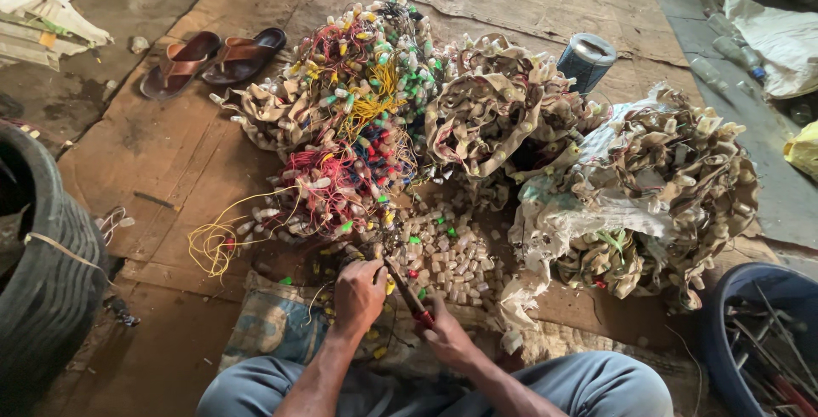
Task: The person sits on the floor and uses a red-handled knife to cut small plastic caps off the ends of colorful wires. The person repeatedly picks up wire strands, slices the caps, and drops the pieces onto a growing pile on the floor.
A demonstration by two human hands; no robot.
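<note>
Red-handled cutting pliers (412, 302) sit in the right hand (443, 338), which is closed around the grips low in the frame, the tool's nose pointing up-left toward the left hand (359, 291). That left hand is fisted tight on a bundle of coloured wires (334, 180) with small plastic connectors, just at the near edge of the tangle. Directly beyond the pliers lies a loose heap of cut-off pale connectors (447, 251) on the cardboard floor covering (183, 161). Judgement: a clean cut calls for the wire held taut and close to the connector, with fingers kept clear of the blades. Further out sit beige wrapped harness bundles (490, 119), a torn white sack (571, 204), 2 brown sandals (213, 59), a tyre (51, 272) at left and a blue tub (754, 332) at right.
</note>
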